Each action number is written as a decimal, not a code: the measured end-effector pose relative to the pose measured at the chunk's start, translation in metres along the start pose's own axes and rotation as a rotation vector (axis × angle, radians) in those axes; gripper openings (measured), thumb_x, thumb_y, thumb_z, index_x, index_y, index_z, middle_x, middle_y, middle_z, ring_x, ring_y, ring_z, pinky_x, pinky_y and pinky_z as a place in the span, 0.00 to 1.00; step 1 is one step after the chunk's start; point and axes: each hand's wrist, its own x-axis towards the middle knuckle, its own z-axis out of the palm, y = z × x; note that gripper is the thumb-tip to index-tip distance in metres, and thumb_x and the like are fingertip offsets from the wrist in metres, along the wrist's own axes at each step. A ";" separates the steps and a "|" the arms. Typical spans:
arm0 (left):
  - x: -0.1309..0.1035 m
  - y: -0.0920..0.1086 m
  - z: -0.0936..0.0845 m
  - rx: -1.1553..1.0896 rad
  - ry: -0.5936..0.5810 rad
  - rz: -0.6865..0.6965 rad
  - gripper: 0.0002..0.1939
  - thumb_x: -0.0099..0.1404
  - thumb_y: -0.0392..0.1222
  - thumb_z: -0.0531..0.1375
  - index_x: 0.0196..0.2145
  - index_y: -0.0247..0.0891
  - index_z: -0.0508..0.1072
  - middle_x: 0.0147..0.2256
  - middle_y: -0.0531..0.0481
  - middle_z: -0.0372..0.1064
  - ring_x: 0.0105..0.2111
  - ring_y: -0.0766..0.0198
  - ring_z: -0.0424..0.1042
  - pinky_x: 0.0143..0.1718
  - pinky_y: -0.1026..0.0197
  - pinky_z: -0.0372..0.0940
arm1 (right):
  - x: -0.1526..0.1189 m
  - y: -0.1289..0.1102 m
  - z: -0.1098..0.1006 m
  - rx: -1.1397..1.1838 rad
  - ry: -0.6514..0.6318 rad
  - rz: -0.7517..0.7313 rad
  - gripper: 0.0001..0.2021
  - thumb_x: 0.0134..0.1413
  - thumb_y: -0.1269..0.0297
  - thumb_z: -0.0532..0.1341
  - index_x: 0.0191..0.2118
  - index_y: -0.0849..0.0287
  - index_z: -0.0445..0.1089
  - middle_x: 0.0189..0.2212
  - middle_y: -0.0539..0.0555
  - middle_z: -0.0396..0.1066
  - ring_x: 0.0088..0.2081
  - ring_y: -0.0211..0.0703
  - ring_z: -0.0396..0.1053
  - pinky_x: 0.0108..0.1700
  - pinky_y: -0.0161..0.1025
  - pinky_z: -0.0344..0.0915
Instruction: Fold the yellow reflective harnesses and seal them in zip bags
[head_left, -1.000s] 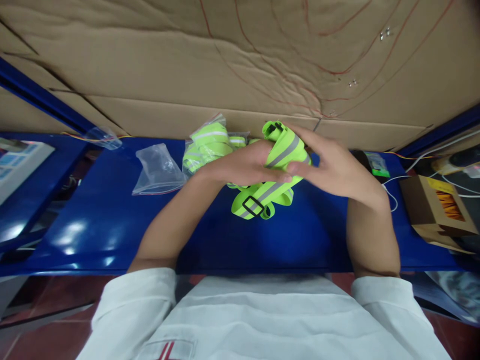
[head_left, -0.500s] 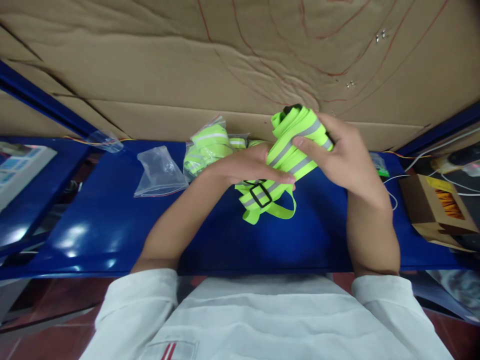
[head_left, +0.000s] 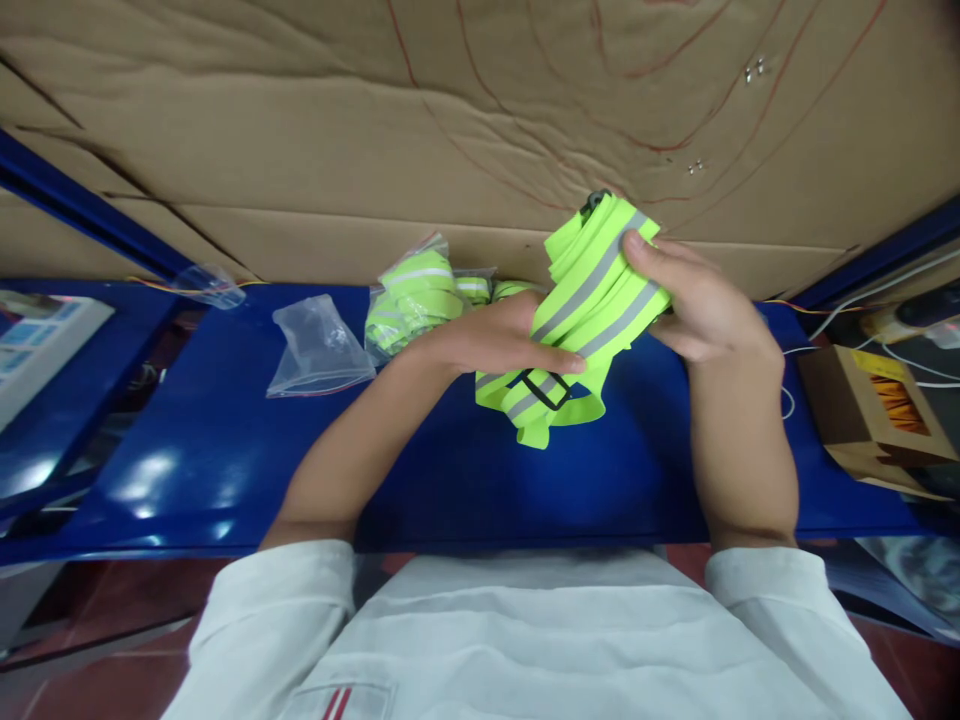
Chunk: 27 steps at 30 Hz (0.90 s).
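Note:
A folded bundle of neon-yellow reflective straps [head_left: 592, 290] with grey stripes is held above the blue table. My left hand [head_left: 517, 340] grips its lower left part, thumb across the front, the other fingers hidden behind. At the upper right, my right hand [head_left: 690, 290] pinches the bundle with the thumb in front. A black buckle [head_left: 547, 389] and loose strap loops hang below my left thumb. Another dark clip [head_left: 595, 200] shows at the bundle's top. Left of my left hand, a clear bag with neon straps [head_left: 416, 295] lies against the cardboard wall.
An empty clear zip bag [head_left: 319, 345] lies on the blue table [head_left: 195, 450] at the left. A clear plastic cup [head_left: 214, 286] rests near the wall. At the right stand an open cardboard box [head_left: 862, 410] and white cables. Cardboard [head_left: 300, 130] covers the back.
The bundle has tilted more upright and its layers have shifted. My right thumb has moved up and right along it. The buckle and hanging loops have swung to the right.

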 end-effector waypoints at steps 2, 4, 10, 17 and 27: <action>0.001 -0.001 0.000 0.019 0.007 0.039 0.22 0.63 0.48 0.69 0.53 0.37 0.77 0.50 0.46 0.80 0.50 0.55 0.80 0.51 0.57 0.74 | 0.003 0.003 0.002 0.017 -0.030 0.036 0.17 0.63 0.46 0.66 0.46 0.54 0.79 0.45 0.56 0.81 0.52 0.55 0.79 0.57 0.53 0.77; 0.002 -0.002 0.000 0.026 0.003 0.099 0.22 0.63 0.46 0.68 0.54 0.37 0.76 0.51 0.46 0.80 0.51 0.56 0.79 0.53 0.58 0.73 | 0.008 0.008 0.002 -0.025 -0.026 0.053 0.20 0.62 0.42 0.65 0.46 0.54 0.78 0.42 0.56 0.81 0.50 0.54 0.79 0.54 0.52 0.78; 0.003 -0.005 -0.005 0.115 0.012 0.122 0.18 0.64 0.46 0.68 0.48 0.35 0.77 0.44 0.46 0.80 0.43 0.59 0.79 0.46 0.62 0.72 | 0.015 0.021 0.002 -0.289 0.247 -0.206 0.20 0.58 0.46 0.70 0.51 0.50 0.73 0.46 0.51 0.77 0.47 0.46 0.76 0.51 0.44 0.75; 0.003 -0.004 -0.006 0.125 0.034 0.050 0.13 0.62 0.47 0.67 0.39 0.35 0.76 0.34 0.49 0.77 0.33 0.63 0.75 0.34 0.65 0.69 | 0.002 0.016 0.017 -0.919 0.000 -0.408 0.26 0.62 0.38 0.63 0.53 0.54 0.73 0.48 0.58 0.76 0.52 0.58 0.73 0.57 0.55 0.69; 0.001 -0.008 -0.007 0.152 0.016 0.022 0.17 0.61 0.55 0.68 0.34 0.37 0.74 0.30 0.52 0.72 0.31 0.63 0.72 0.31 0.63 0.67 | 0.007 0.024 0.019 -0.907 -0.035 -0.367 0.36 0.59 0.46 0.68 0.67 0.58 0.66 0.65 0.60 0.69 0.65 0.58 0.68 0.69 0.56 0.64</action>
